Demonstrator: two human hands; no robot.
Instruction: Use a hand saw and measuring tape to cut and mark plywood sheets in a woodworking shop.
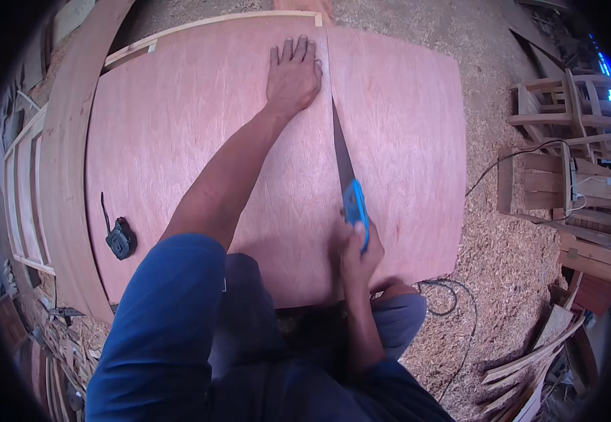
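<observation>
A reddish plywood sheet [179,133] lies flat before me, with a long cut running from its far edge toward me. My right hand [360,257] is wrapped round the blue handle of a handsaw [345,158]; its dark blade points away from me and its tip meets the cut line. Left of the cut, near the far edge, my left hand [294,79] presses flat on the sheet with fingers spread. A black tape measure [120,238] rests on the sheet at the left, its strap trailing upward.
Pale wooden framing [214,27] shows past the sheet's far edge. A long board [73,155] and a slatted frame [25,193] lie at the left. Wooden chair frames [573,112] stand at the right. A black cable [453,292] crosses the sawdust-covered floor [499,267].
</observation>
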